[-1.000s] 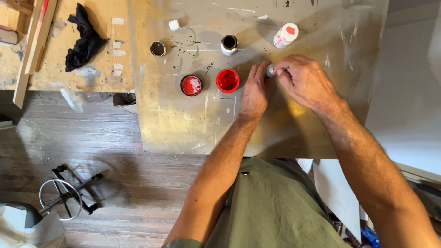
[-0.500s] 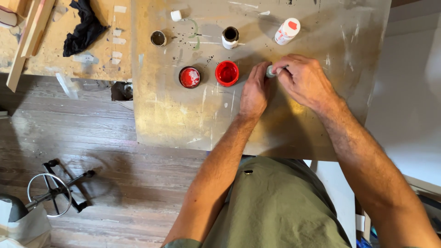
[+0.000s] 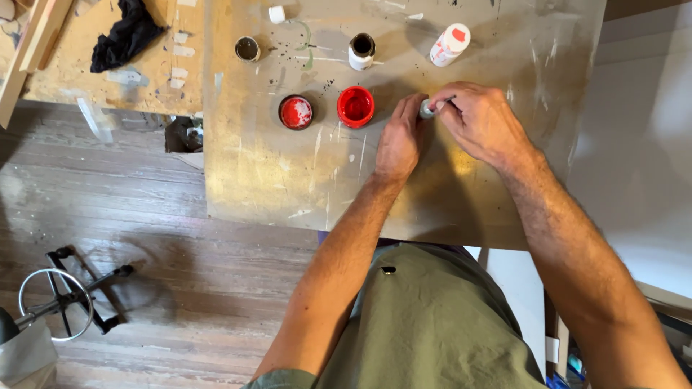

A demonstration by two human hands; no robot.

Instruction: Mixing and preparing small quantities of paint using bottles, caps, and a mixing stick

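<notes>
Both my hands meet over a small pale container [image 3: 427, 110] on the paint-streaked tabletop [image 3: 274, 173]. My left hand [image 3: 398, 140] grips the container from the left side. My right hand [image 3: 484, 124] is closed at its top, fingers pinched on what looks like a thin dark tool [image 3: 448, 101]; most of the container is hidden by my fingers. Just left of my hands stand an open jar of red paint [image 3: 355, 106] and its round lid [image 3: 296, 112], red inside.
Behind are a dark-topped white jar [image 3: 362, 50], a small dark pot [image 3: 247, 49], a white bottle with a red patch [image 3: 450, 43] and a white cap [image 3: 277, 14]. A black cloth [image 3: 126, 36] lies on the wooden bench at left. A metal stand [image 3: 58, 306] sits on the floor.
My hands stay together on the small container. The view has drifted slightly, so the table sits higher in the frame.
</notes>
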